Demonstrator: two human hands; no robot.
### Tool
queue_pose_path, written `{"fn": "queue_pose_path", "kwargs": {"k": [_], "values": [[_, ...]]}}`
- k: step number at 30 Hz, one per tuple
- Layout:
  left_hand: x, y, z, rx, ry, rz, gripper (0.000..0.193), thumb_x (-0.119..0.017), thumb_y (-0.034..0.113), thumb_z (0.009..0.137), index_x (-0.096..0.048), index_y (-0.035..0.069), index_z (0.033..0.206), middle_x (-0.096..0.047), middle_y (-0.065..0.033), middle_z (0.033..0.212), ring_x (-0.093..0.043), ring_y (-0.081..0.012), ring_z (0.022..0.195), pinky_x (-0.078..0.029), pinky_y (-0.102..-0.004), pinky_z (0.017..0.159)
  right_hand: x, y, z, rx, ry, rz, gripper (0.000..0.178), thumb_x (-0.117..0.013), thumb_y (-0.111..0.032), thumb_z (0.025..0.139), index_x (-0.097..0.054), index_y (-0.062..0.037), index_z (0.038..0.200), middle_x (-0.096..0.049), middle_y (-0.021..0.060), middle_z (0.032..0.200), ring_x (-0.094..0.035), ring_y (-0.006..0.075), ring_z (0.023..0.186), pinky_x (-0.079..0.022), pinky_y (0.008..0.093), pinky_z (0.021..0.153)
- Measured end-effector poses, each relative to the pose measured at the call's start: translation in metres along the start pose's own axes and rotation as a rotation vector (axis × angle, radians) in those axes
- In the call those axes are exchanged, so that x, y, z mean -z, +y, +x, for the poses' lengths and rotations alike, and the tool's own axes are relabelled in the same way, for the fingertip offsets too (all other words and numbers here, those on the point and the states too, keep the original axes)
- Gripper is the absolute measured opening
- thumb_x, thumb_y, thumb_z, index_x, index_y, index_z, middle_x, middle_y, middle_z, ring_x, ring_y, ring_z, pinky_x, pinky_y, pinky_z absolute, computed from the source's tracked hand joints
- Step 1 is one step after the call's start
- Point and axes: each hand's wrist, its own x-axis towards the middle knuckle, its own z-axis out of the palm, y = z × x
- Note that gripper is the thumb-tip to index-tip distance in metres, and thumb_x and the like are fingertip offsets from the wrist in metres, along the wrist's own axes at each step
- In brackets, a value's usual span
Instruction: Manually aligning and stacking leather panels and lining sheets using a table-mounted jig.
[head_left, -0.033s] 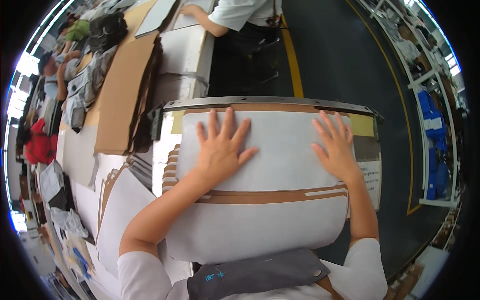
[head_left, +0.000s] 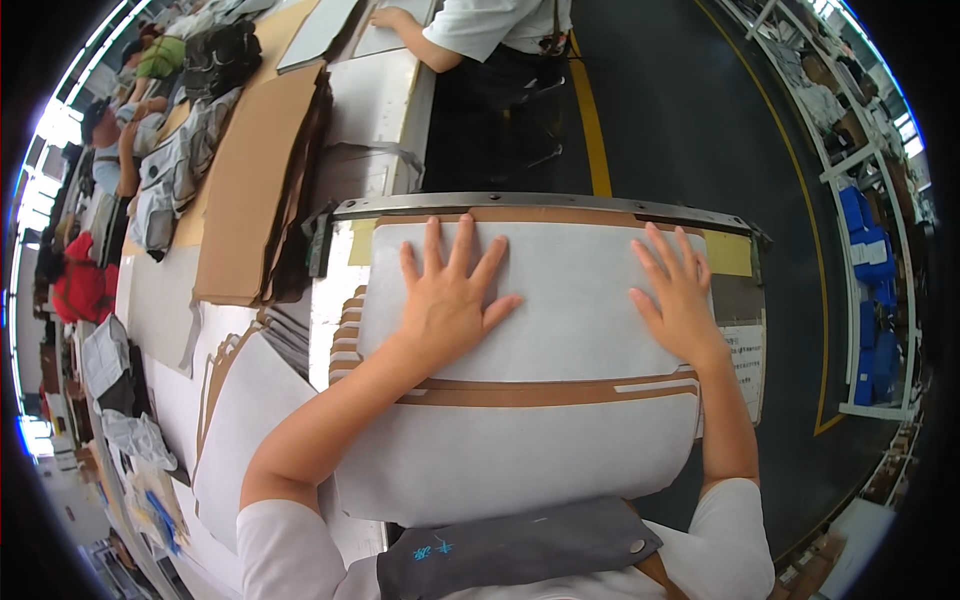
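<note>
My left hand [head_left: 445, 300] lies flat with spread fingers on a white-faced brown panel [head_left: 560, 300]. Its fingertips reach the brown strip along the panel's far edge. On the right part of the same panel rests my right hand [head_left: 678, 300], open, its fingers a little apart. A metal bar [head_left: 540, 200] runs across just beyond the panel. Closer to my body lies a second white-faced panel [head_left: 520, 450], with a brown band [head_left: 540, 394] showing between the two. Stepped brown edges [head_left: 345, 335] of several more sheets stick out at the left.
Brown sheets are stacked [head_left: 255, 190] at the left, near more white-faced pieces [head_left: 255, 430]. Another person's arm [head_left: 425, 40] rests over the far table. On the right, past a yellow floor line [head_left: 820, 300], a shelf holds blue bins [head_left: 872, 250].
The whole view has shifted very slightly. Both hands stay in the same place on the panel.
</note>
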Motion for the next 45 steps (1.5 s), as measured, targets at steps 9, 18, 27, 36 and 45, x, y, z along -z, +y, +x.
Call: {"fn": "queue_pose_path", "kwargs": {"k": [9,18,27,36,45], "values": [[-0.002,-0.001,-0.004,-0.020,0.016,-0.018,0.062,-0.054,0.053,0.089,-0.045,0.018,0.139,-0.026,-0.0229,0.149,-0.020,-0.0509,0.135,-0.020,-0.0707,0.101,0.000,-0.002,0.000,-0.012,-0.032,0.006,0.055,-0.056,-0.029,0.092,-0.040,-0.0122,0.141,-0.025,0.0087,0.153,-0.016,0.0386,0.141,-0.012,0.0588,0.110],[0.000,-0.001,-0.002,-0.032,-0.006,0.013,0.064,-0.054,0.052,0.089,-0.042,0.018,0.142,-0.026,-0.0223,0.149,-0.020,-0.0488,0.136,-0.020,-0.0685,0.102,-0.001,-0.002,0.001,-0.003,-0.004,0.011,0.053,-0.057,-0.028,0.092,-0.042,-0.0112,0.140,-0.027,0.0101,0.153,-0.018,0.0397,0.140,-0.013,0.0579,0.110],[-0.002,-0.008,-0.002,-0.047,0.009,0.028,0.064,-0.056,0.052,0.088,-0.044,0.016,0.140,-0.028,-0.0206,0.149,-0.020,-0.0483,0.136,-0.020,-0.0687,0.102,-0.006,-0.002,0.002,0.016,0.045,-0.010,0.053,-0.057,-0.032,0.092,-0.045,-0.0108,0.139,-0.029,0.0121,0.152,-0.020,0.0418,0.138,-0.015,0.0569,0.109],[0.001,-0.006,-0.003,-0.027,0.044,-0.077,0.064,-0.064,0.046,0.085,-0.047,0.004,0.130,-0.036,-0.0199,0.136,-0.028,-0.0402,0.131,-0.021,-0.0634,0.103,-0.005,-0.004,0.001,-0.002,0.054,0.039,0.051,-0.058,-0.032,0.091,-0.046,-0.0108,0.136,-0.034,0.0153,0.141,-0.026,0.0371,0.133,-0.018,0.0571,0.108],[0.006,-0.005,-0.002,-0.109,0.109,-0.042,0.064,-0.063,0.045,0.084,-0.050,0.000,0.128,-0.045,-0.0184,0.124,-0.040,-0.0369,0.117,-0.029,-0.0502,0.102,-0.002,-0.006,0.001,-0.005,0.060,0.022,0.051,-0.060,-0.031,0.089,-0.047,-0.0096,0.134,-0.035,0.0138,0.136,-0.029,0.0338,0.129,-0.020,0.0568,0.108]]}}
